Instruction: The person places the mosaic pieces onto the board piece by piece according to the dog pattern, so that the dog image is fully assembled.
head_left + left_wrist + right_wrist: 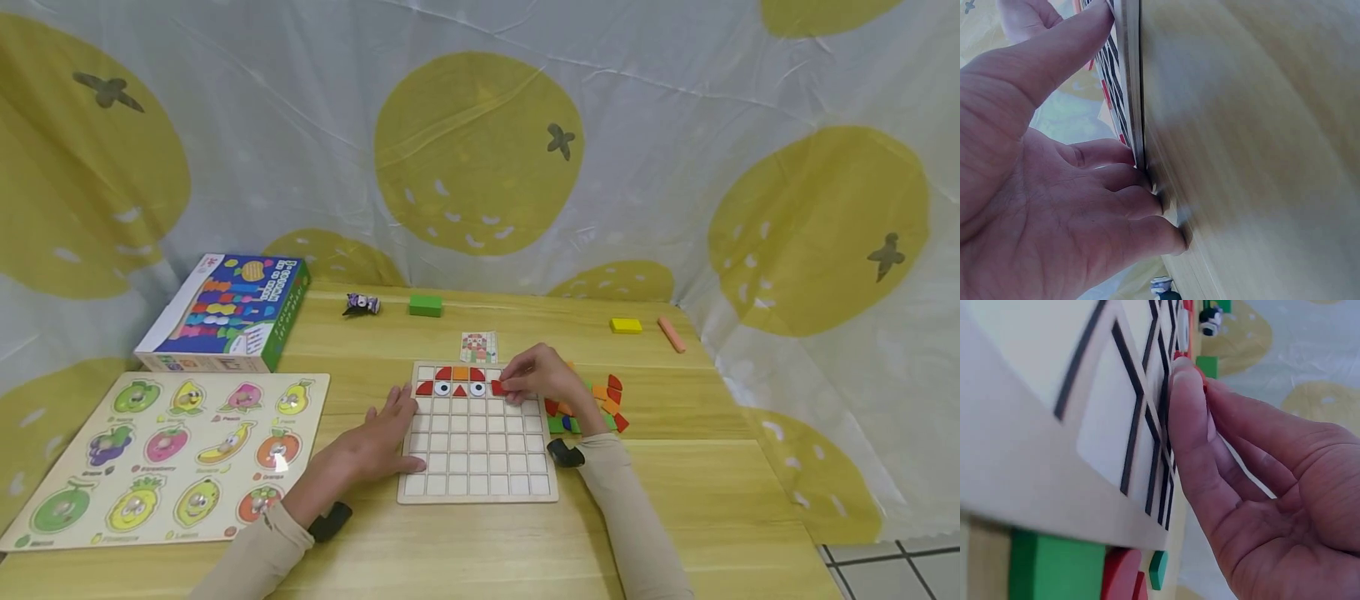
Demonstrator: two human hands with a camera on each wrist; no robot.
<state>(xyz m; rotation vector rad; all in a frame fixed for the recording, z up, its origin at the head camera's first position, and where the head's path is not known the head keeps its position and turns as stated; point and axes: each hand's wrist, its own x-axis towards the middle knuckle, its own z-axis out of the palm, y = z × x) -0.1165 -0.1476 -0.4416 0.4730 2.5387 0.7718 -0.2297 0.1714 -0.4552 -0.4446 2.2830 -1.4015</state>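
Observation:
A wooden grid board [480, 500] lies on the table before me. Red and orange pieces, with two round eye tiles [442, 388], sit in its top two rows. Thumb and fingertips of my right hand [542, 375] pinch a small red piece [497, 387] at the right end of the second row. In the right wrist view that red piece [1199, 376] shows between the fingertips, close over the grid. My left hand [378, 442] rests along the board's left edge, fingers extended, thumb at the lower left corner; in the left wrist view its fingertips meet the tabletop.
Loose coloured pieces [611, 404] lie right of the board, partly behind my right forearm. A picture card [478, 347] is beyond it. A fruit puzzle [168, 533] and a toy box [232, 308] stand left. Green [425, 306] and yellow blocks [626, 326] lie farther back.

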